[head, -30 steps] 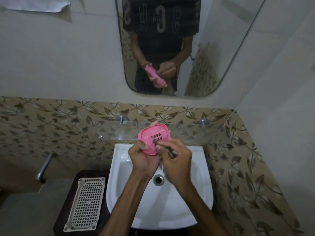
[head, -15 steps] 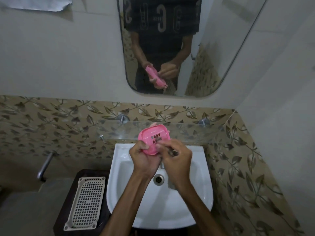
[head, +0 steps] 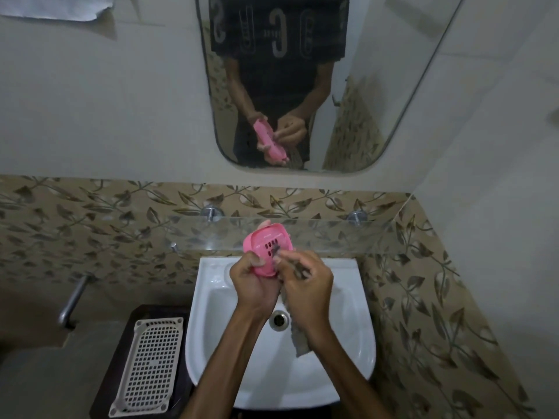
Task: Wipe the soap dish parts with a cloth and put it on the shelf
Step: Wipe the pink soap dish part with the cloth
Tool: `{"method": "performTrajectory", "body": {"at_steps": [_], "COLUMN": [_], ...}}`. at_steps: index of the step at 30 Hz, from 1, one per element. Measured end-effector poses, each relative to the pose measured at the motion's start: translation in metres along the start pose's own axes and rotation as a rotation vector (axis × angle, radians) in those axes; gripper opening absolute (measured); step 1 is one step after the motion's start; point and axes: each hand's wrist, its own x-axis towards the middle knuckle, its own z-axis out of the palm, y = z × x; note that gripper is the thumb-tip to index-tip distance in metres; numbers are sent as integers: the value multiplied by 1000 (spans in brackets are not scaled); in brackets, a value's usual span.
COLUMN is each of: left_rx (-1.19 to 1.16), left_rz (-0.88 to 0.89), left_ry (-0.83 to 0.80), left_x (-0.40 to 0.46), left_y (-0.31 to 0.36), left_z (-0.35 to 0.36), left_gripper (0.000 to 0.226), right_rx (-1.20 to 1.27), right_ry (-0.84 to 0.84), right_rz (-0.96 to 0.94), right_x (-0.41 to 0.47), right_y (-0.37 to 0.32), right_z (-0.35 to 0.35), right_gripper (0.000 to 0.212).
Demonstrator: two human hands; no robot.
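White sink [head: 357, 337] under glass shelf [head: 332, 234], mirror [head: 378, 86] above; L hand [head: 257, 282] fingers grip pink dish [head: 266, 246], R hand [head: 305, 285] pinches cloth [head: 298, 337].

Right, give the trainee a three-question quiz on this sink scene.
1. True or false: the pink soap dish part is resting on the glass shelf.
2. Which hand holds the cloth? A. left hand B. right hand
3. Fill in: the beige grid tray lies to the ___ of the sink.

Key: 1. False, the left hand holds it above the sink. 2. B. 3. left.
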Motion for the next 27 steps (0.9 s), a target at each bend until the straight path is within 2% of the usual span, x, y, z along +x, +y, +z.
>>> {"method": "performTrajectory", "body": {"at_steps": [3,6,8,9,12,14,17,20,23,25,27], "left_rx": [43,65,125,145,178,197,221,242,249,269,278], "left_rz": [-59,-38,-71,-78,-57,-87,-281,-457,-441,-345,-314], "left_ry": [19,23,37,41,44,56,87,52,67,77,65], "left_x": [1,0,-1,-2,0,2,6,11,13,15,13], "left_y": [-4,-7,-6,-6,-3,3,21,41,40,32,24], "left_z": [2,3,2,2,1,-2,-11,-10,-7,-9,-8], "left_gripper": [77,66,42,39,44,53,81,89,75,54,47], "right_rx": [4,136,127,92,-12,-79,-152,-187,-241,-214,-185], "right_ry": [-55,-101,-151,-154,-129,-177,-345,-524,-560,-517,-422], "right_rz": [-80,3,-25,-71,-205,-301,-436,-473,-442,-356,-306], "right_x": [-13,-12,-16,-17,-10,-3,5,17,22,16,9], "right_y": [-6,-5,-5,-5,0,4,4,3,7,9,8], "right_z": [3,-1,-3,-4,-6,-10,-25,-43,-53,-51,-45], "right_gripper": [28,25,22,23,16,15,18,16,15,14,15]}}
